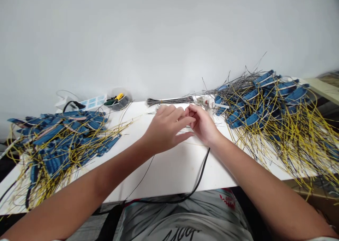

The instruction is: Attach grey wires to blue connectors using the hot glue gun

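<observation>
Over the middle of the white table (pixel 169 174), my left hand (pixel 169 128) and my right hand (pixel 202 122) meet at the fingertips. The left one is turned back-up, its fingers bent toward the right palm and its thumb pointing right. My right hand has its fingers curled in a pinch. Whatever lies between the fingertips is hidden. A thin dark wire (pixel 141 179) runs from below my left hand to the front edge. From under my right wrist a thick black cable (pixel 202 170) curves down to the same edge. Just behind the hands lies a bundle of thin dark wires (pixel 169 101).
Blue strips with yellow and black wires form a left pile (pixel 66 138) and a larger right pile (pixel 275 106). Along the wall stand a power strip (pixel 92 102) and a clear bowl (pixel 123 101) with a yellow-handled tool. A white object with a pale rod (pixel 221 105) is behind my right hand.
</observation>
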A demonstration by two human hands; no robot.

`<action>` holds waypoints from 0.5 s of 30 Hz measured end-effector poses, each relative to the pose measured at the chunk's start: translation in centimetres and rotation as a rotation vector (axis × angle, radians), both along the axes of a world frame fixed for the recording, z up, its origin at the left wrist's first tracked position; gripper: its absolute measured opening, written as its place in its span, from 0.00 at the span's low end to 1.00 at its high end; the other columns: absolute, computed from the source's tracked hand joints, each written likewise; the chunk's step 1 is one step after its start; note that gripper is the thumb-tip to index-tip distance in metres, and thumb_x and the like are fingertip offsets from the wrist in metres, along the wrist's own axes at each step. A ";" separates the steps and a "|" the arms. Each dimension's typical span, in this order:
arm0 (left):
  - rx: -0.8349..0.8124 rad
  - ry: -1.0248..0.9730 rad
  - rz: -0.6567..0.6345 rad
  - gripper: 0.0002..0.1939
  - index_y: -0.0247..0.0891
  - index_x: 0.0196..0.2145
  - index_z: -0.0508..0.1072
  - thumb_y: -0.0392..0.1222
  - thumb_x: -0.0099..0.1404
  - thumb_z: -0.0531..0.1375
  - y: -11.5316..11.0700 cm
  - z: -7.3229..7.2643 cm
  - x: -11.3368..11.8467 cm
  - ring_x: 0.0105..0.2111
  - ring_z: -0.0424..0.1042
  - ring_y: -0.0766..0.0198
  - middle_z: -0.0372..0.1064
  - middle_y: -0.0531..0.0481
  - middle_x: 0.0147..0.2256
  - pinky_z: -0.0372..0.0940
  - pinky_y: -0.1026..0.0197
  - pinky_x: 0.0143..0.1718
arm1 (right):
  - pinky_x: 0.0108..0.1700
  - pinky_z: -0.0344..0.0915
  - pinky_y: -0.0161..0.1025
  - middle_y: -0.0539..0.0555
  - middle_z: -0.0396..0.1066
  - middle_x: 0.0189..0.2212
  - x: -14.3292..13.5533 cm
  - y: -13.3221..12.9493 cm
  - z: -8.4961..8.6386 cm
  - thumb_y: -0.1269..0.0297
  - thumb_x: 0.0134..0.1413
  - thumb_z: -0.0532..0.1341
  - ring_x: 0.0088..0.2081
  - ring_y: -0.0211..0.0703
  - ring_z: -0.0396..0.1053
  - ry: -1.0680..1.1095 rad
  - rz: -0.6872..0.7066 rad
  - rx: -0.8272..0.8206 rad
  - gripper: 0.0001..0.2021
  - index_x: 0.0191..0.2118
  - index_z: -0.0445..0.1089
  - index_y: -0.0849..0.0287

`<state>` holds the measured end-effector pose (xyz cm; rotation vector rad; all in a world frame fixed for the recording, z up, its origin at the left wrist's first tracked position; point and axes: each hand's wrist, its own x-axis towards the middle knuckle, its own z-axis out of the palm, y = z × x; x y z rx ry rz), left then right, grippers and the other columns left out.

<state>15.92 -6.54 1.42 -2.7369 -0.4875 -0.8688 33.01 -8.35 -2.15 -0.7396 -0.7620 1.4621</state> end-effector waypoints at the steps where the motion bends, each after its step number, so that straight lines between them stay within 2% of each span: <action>1: 0.030 -0.001 0.000 0.12 0.43 0.47 0.77 0.52 0.73 0.63 0.1 -0.4 0.4 0.38 0.63 0.55 0.71 0.46 0.37 0.55 0.50 0.41 | 0.29 0.63 0.33 0.50 0.69 0.24 0.0 0.0 -0.1 0.52 0.61 0.66 0.26 0.36 0.68 0.000 -0.008 -0.002 0.17 0.28 0.73 0.60; 4: 0.087 -0.028 -0.022 0.07 0.42 0.38 0.78 0.46 0.73 0.63 0.8 -0.9 0.7 0.37 0.62 0.55 0.71 0.47 0.35 0.53 0.50 0.40 | 0.28 0.62 0.32 0.50 0.69 0.23 0.0 0.2 -0.3 0.52 0.61 0.66 0.25 0.35 0.66 0.017 -0.008 0.000 0.17 0.27 0.73 0.60; 7: 0.044 -0.052 -0.066 0.06 0.42 0.36 0.78 0.43 0.72 0.64 1.3 -0.4 0.2 0.37 0.64 0.57 0.73 0.49 0.34 0.55 0.51 0.40 | 0.27 0.62 0.32 0.50 0.68 0.24 0.0 0.2 -0.2 0.53 0.59 0.67 0.25 0.34 0.65 0.044 -0.010 0.004 0.16 0.28 0.73 0.61; 10: -0.085 -0.109 -0.060 0.04 0.44 0.40 0.80 0.44 0.72 0.65 1.8 0.7 -0.9 0.37 0.66 0.58 0.75 0.50 0.34 0.57 0.52 0.42 | 0.31 0.67 0.35 0.51 0.72 0.27 0.0 0.1 0.0 0.52 0.58 0.68 0.27 0.37 0.69 0.047 0.008 0.018 0.15 0.33 0.74 0.60; 12: -0.172 -0.147 -0.015 0.04 0.44 0.39 0.80 0.43 0.72 0.65 2.3 1.7 -1.9 0.38 0.68 0.59 0.76 0.51 0.35 0.59 0.52 0.44 | 0.32 0.69 0.38 0.53 0.74 0.29 0.0 0.0 0.2 0.51 0.58 0.66 0.27 0.40 0.72 0.013 0.029 0.023 0.15 0.35 0.73 0.60; 15: -0.206 -0.194 0.069 0.06 0.43 0.38 0.79 0.45 0.73 0.64 4.2 3.4 -3.6 0.40 0.69 0.59 0.77 0.51 0.35 0.61 0.53 0.47 | 0.30 0.69 0.38 0.54 0.76 0.30 0.0 -0.1 0.2 0.54 0.56 0.66 0.26 0.42 0.74 -0.054 0.021 0.005 0.12 0.37 0.72 0.59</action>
